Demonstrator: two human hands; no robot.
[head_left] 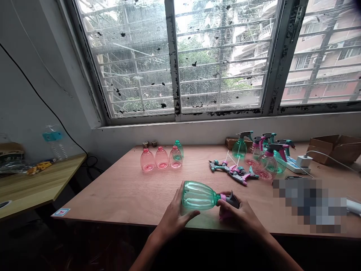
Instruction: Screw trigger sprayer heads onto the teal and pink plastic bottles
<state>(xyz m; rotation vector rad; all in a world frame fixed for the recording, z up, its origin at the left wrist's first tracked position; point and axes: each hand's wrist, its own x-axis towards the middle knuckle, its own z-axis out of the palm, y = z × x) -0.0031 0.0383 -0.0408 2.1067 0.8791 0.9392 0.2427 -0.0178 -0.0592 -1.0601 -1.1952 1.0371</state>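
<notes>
Green ribbed bottle (198,195) lies sideways over the worktop's (121,195) near edge, neck toward 3 o'clock. Left hand (174,212): loose grip round its base, thumb stretched along underneath. Right hand (235,209): grip closed on pink-and-grey trigger head (231,199). Pink bottles (161,160) at 10; loose trigger sprayers (239,175) at 2.

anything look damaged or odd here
Yes, the window frame shows dark, flaked-looking blotches. Also, the held green bottle has a pink-collared spray head, while the upright green bottle at the back right has a teal-tipped one, possibly a mismatch.
</notes>
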